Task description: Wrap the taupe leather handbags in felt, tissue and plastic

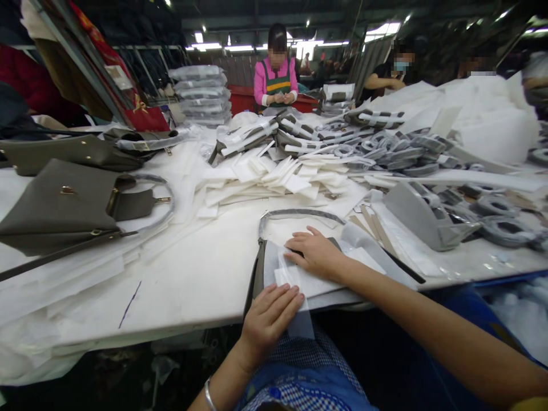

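Note:
A dark grey-brown handbag [256, 274] lies at the table's front edge, its plastic-wrapped handle [299, 213] arching away from me. Pale grey wrapping [274, 260] and a white foam sheet [355, 267] cover most of the bag. My right hand [315, 253] rests on top with its fingers spread. Closer to me, my left hand [273, 314] lies flat on the near left part, fingers stretched out over a translucent strip [302, 322]. That strip hangs over the table edge. What lies under both palms is hidden.
Unwrapped handbags [55, 205] lie at the left of the white table [184, 274]. White foam pieces [274, 177] are heaped mid-table. Wrapped grey straps [406, 151] and a grey bag [428, 214] lie right. Across the table stands a co-worker [278, 77], beside stacked wrapped packages [203, 94].

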Available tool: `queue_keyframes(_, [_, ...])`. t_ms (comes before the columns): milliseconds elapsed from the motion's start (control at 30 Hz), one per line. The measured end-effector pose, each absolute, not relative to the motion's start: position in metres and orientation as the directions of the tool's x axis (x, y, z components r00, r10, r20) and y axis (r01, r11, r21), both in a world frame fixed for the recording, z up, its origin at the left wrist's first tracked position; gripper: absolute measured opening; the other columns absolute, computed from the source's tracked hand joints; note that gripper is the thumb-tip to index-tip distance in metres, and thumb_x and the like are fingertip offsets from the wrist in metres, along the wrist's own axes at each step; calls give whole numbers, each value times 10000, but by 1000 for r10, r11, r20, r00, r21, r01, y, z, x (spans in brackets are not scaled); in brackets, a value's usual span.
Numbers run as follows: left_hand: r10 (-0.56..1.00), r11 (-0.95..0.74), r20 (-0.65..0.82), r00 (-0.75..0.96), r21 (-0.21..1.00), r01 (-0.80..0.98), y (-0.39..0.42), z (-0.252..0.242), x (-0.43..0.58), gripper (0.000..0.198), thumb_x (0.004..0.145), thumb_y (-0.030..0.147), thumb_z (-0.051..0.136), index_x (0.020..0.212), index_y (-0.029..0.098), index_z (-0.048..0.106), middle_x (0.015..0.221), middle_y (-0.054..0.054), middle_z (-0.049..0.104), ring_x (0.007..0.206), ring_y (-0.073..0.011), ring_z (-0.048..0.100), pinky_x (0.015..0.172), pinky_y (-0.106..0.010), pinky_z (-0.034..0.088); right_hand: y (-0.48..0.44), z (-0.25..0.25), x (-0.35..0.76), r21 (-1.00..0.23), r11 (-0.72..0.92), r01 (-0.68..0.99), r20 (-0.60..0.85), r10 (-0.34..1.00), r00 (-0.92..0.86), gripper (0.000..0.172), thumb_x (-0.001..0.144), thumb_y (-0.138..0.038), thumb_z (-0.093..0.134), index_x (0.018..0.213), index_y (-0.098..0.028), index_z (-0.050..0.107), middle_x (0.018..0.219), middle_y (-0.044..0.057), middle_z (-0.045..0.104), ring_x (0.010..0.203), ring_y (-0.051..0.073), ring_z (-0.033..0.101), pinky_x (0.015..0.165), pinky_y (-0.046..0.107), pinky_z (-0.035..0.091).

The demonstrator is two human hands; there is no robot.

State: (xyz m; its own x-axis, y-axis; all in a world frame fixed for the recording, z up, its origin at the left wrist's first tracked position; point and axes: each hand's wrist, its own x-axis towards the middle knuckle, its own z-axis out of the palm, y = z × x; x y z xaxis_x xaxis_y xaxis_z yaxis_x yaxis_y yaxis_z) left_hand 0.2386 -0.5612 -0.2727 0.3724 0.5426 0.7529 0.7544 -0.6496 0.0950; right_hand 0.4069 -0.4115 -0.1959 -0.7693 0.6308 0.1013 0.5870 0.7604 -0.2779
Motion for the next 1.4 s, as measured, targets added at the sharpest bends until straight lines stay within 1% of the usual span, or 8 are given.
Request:
queue_keyframes(133, [551, -648, 742, 382, 92, 756, -560, -271, 237, 346, 1021, 112, 444, 1325, 161, 601, 1267, -63, 698, 1255, -179, 587, 1098, -385, 468, -415, -196, 410, -296, 751, 591, 136, 645, -752, 388, 1009, -359, 497, 1339, -182, 599, 1372, 135, 626, 1297, 259, 549, 1176, 498, 259])
queue_keyframes(300, [562, -640, 733, 382, 94, 762, -558, -270, 238, 359, 1023, 114, 428, 1340, 167, 590, 1259, -74, 701, 1236, -184, 602, 1076, -392, 491, -409, -202, 393, -224, 771, 596, 27, 616, -787, 358, 998, -407, 518, 1097, -142, 738, 1188, 168, 722, 1378, 346, 459, 1163, 571, 242])
queue_keyframes(467, [577, -664, 696, 428, 93, 742, -547, -268, 232, 373, 1025, 132, 414, 1364, 159, 567, 1291, -90, 681, 1260, -201, 584, 1082, -405, 486, -391, -200, 382, -258, 761, 595, 73, 629, -774, 263, 979, -298, 565, 977, -126, 765, 1090, 160, 751, 1198, 293, 626, 1091, 419, 418])
queue_keyframes(667, [642, -640, 668, 376, 196, 743, -515, -266, 216, 440, 968, 63, 456, 1365, 222, 557, 1307, -65, 672, 1238, -203, 604, 1067, -433, 500, -442, -190, 430, -405, 812, 421, 569, 584, -580, 280, 982, -198, 555, 1247, -196, 644, 1216, 85, 709, 1136, 189, 653, 1008, 333, 522])
queue_keyframes(833, [669, -638, 646, 367, 246, 729, -505, -262, 212, 424, 941, 87, 531, 1342, 222, 561, 1303, -65, 673, 1226, -210, 608, 1059, -435, 505, -514, -237, 460, -205, 951, 230, 696, 307, -649, 333, 946, -63, 548, 1253, -171, 616, 1133, 79, 740, 1057, 185, 677, 916, 342, 570])
queue_keyframes(1033, [657, -641, 662, 362, 237, 730, -506, -259, 214, 404, 942, 78, 519, 1316, 222, 573, 1281, -68, 684, 1205, -207, 620, 1049, -428, 508, -518, -257, 442, -262, 850, 456, 790, 461, -404, 343, 870, -87, 688, 1191, -190, 622, 1076, 77, 735, 1070, 208, 649, 1004, 405, 513])
queue_keyframes(1133, [658, -635, 663, 358, 232, 737, -506, -259, 214, 371, 948, 106, 541, 1302, 211, 580, 1277, -70, 686, 1194, -207, 625, 1044, -419, 510, -500, -244, 430, -181, 834, 522, 759, 456, -466, 330, 905, -103, 637, 1222, -193, 622, 1162, 89, 716, 1163, 238, 608, 1083, 462, 439])
queue_keyframes(1400, [690, -629, 627, 363, 271, 729, -506, -264, 212, 468, 928, 45, 511, 1360, 223, 541, 1303, -76, 666, 1234, -208, 595, 1059, -426, 503, -488, -248, 420, -85, 933, 349, 786, 278, -553, 132, 939, -132, 609, 987, -207, 705, 851, -1, 756, 869, 161, 660, 880, 352, 481])
